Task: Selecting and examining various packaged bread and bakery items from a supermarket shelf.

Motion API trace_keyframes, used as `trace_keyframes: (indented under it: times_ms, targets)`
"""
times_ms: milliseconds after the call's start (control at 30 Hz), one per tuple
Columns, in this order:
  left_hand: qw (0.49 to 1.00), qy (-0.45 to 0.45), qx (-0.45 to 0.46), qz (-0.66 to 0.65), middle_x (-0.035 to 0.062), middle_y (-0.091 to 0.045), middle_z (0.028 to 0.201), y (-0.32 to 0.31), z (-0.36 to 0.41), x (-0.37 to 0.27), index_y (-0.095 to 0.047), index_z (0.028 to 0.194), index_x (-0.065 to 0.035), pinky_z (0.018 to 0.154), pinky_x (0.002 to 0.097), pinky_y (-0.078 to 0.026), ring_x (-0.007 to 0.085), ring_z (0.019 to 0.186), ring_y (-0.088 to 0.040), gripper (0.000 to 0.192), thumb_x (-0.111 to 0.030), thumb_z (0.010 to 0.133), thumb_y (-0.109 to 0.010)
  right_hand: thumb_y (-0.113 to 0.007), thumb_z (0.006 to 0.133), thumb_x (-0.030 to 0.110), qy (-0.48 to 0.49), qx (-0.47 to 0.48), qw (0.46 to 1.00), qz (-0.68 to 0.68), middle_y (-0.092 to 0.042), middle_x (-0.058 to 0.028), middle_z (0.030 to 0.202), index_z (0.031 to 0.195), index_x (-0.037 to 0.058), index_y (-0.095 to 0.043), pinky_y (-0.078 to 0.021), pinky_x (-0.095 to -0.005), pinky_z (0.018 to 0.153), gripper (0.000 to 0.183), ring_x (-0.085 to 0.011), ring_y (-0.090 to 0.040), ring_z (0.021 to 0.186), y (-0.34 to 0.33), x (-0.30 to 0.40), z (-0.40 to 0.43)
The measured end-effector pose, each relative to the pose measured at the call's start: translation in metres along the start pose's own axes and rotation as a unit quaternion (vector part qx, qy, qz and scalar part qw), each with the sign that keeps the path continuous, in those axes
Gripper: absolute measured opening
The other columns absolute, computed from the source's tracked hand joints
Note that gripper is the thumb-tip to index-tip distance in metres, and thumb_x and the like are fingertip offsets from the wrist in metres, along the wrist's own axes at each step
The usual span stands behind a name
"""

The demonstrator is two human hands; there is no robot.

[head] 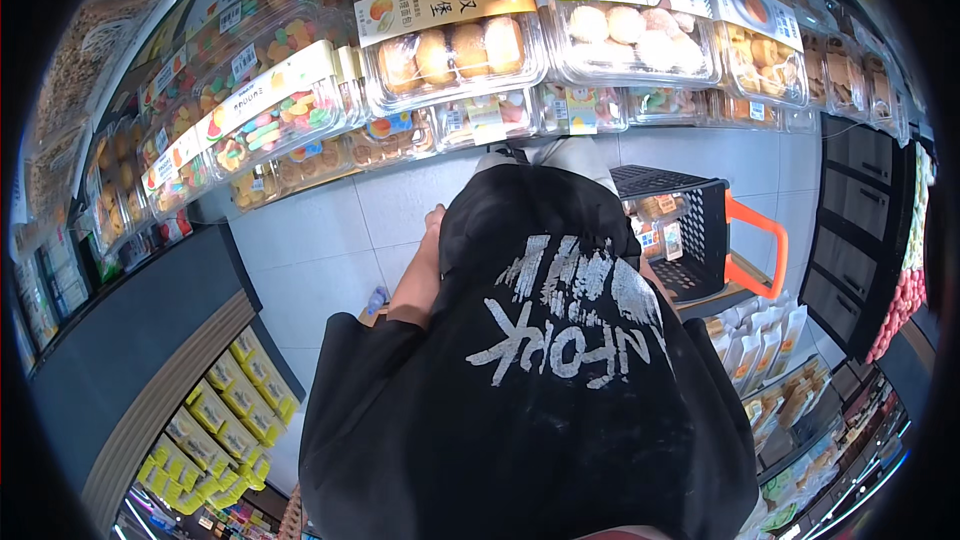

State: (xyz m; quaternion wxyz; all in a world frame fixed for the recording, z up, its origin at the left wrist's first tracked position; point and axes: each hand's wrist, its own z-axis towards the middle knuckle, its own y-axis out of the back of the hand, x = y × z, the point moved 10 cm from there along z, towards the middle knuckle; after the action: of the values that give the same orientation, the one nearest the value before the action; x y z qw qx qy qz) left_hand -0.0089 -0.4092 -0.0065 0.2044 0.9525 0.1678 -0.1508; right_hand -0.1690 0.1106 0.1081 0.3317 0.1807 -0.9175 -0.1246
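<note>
My left hand point(435, 217) hangs low at the left side of the black T-shirt, partly hidden by it; its fingers are too small and covered to read. My right hand is hidden behind the shirt, with only a strip of forearm showing beside the basket. A black plastic shopping basket point(690, 202) with an orange handle point(780, 240) stands at the right and holds several clear packs of baked goods point(660, 206). Before me, clear plastic boxes of filled buns point(450, 52), powdered round pastries point(637, 37) and colourful gummy candy point(277, 120) line the display.
Lower left, yellow-green packages point(217, 420) fill a shelf. Black drawers point(855, 232) stand at the right, and white paper-like bags point(757, 337) sit behind the basket. Below the display lies a grey tiled floor point(307, 262). A small bluish item point(376, 300) is left of my arm.
</note>
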Motion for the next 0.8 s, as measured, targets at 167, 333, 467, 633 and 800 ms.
trace_keyframes:
  times_ms: [167, 333, 467, 633, 800]
  targets:
    - [0.994, -0.012, 0.084, -0.063, 0.006, -0.059, 0.07, -0.028, 0.002, 0.031, -0.055, 0.074, -0.0032, 0.065, 0.0296, -0.045, 0.0144, 0.066, -0.055, 0.014, -0.015, 0.079, -0.051, -0.049, 0.08, 0.012, -0.042, 0.041, 0.992, 0.11, -0.063, -0.0064, 0.079, 0.095, 0.0003, -0.06, -0.0468, -0.025, 0.067, 0.022, -0.013, -0.057, 0.067, -0.019, -0.003, -0.016]
    - [0.971, 0.008, 0.202, -0.127, 0.0037, -0.057, 0.067, -0.052, -0.021, -0.018, -0.053, 0.071, -0.0067, 0.06, 0.0266, -0.045, 0.0124, 0.06, -0.052, 0.006, -0.005, 0.077, -0.053, -0.049, 0.08, 0.012, -0.08, 0.046, 0.958, 0.272, -0.063, -0.007, 0.079, 0.095, -0.0004, -0.06, -0.0469, -0.0248, 0.067, 0.022, -0.0133, -0.057, 0.068, -0.029, -0.031, -0.031]
    - [0.967, -0.033, 0.251, 0.009, 0.002, -0.051, 0.064, -0.027, -0.016, -0.053, -0.054, 0.071, -0.0087, 0.058, 0.0301, -0.042, 0.0138, 0.058, -0.047, 0.009, -0.013, 0.078, -0.049, -0.048, 0.08, 0.012, -0.09, 0.088, 0.903, 0.411, -0.063, -0.0075, 0.079, 0.094, -0.0009, -0.06, -0.047, -0.0246, 0.068, 0.023, -0.0135, -0.058, 0.068, -0.074, -0.017, -0.049]
    - [0.935, -0.099, 0.292, 0.174, 0.006, -0.058, 0.075, -0.053, -0.002, -0.107, -0.058, 0.084, -0.0055, 0.066, 0.0293, -0.043, 0.0137, 0.069, -0.052, 0.021, -0.022, 0.087, -0.044, -0.047, 0.08, 0.017, -0.112, 0.06, 0.842, 0.524, -0.062, -0.009, 0.084, 0.094, -0.0033, -0.059, -0.0468, -0.0267, 0.07, 0.028, -0.0149, -0.057, 0.074, -0.11, -0.043, -0.076]
    - [0.743, -0.37, 0.348, 0.436, 0.0101, -0.062, 0.076, -0.109, -0.014, -0.14, -0.061, 0.087, -0.0039, 0.07, 0.0308, -0.043, 0.0164, 0.076, -0.056, 0.024, -0.021, 0.081, -0.046, -0.047, 0.08, 0.016, -0.012, -0.126, 0.923, 0.363, -0.062, -0.0117, 0.087, 0.097, -0.0001, -0.059, -0.0447, -0.0312, 0.073, 0.027, -0.0216, -0.057, 0.078, -0.125, -0.169, -0.089]
